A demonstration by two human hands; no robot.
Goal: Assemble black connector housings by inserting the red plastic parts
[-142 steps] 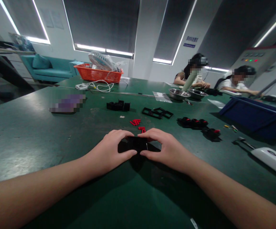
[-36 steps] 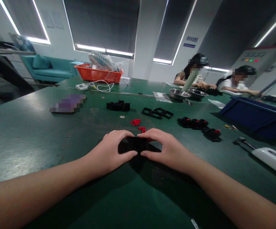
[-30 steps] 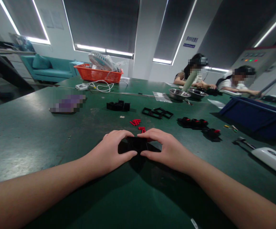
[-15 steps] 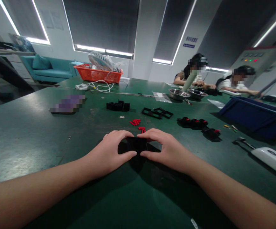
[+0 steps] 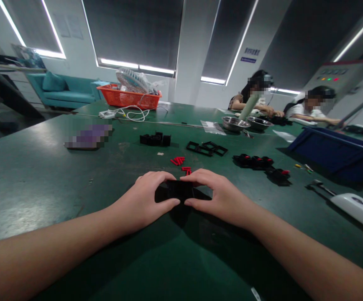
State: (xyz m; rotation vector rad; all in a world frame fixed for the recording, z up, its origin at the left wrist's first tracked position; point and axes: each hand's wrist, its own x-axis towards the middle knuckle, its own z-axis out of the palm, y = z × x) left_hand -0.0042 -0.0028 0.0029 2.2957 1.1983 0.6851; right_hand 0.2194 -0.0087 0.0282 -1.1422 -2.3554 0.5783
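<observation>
Between my two hands is a small black block-like part (image 5: 181,190), low over the green table (image 5: 121,259). My left hand (image 5: 148,196) grips its left side, thumb in front and fingers behind. On the other side my right hand (image 5: 214,192) holds it the same way. The part's details are lost in its dark colour. Just beyond my fingertips lie several small red pieces (image 5: 178,161). Farther off are black rectangular frames (image 5: 200,149) and a cluster of black parts (image 5: 155,139). To the right sit black parts with red inserts (image 5: 253,161).
A blue bin (image 5: 338,154) and a white-handled tool (image 5: 357,209) are at right. A purple flat object (image 5: 90,136) lies at left. At the back stand an orange basket (image 5: 128,98), a white cable (image 5: 134,113) and metal bowls (image 5: 235,124). Two people (image 5: 253,98) sit across the table.
My hands and the black part stay in place. Across the table, a co-worker's arms have shifted slightly.
</observation>
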